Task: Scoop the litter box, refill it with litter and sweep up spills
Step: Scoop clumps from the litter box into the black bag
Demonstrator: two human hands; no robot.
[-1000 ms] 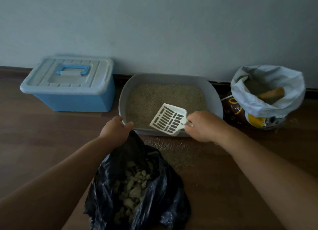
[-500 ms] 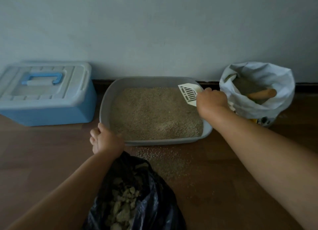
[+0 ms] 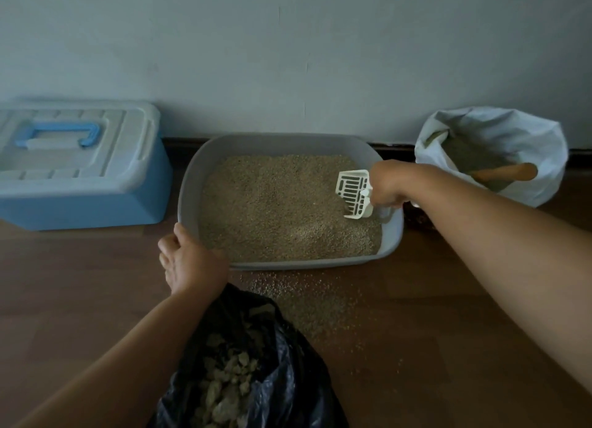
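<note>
1. Two hands low over a wooden floor (image 3: 80, 283), both curled closed around something.
2. With the right hand (image 3: 389, 187), grips the handle of a white slotted litter scoop (image 3: 354, 193); holds it tilted, lower edge dipped into the grains at the right end of the tray.
3. With the left hand (image 3: 192, 261), clutches the top edge of a black bin bag (image 3: 288, 379), back of the hand up, just beside the tray's near-left corner.
4. Against the wall: a grey litter box (image 3: 189, 187), filled with tan litter (image 3: 282, 209).
5. Inside the open bag, near the bottom of the view: pale clumps (image 3: 230, 382) heaped together.
6. Between tray and bag: spilled litter (image 3: 304, 299), scattered across the floor in loose grains.
7. Left of the tray, near but apart: a blue storage box (image 3: 80, 200), its pale lid (image 3: 73, 145) on and its blue handle lying flat.
8. Right of the tray: a white sack (image 3: 528, 132), mouth rolled open, with grey-green granules and a wooden scoop (image 3: 506, 172) inside.
</note>
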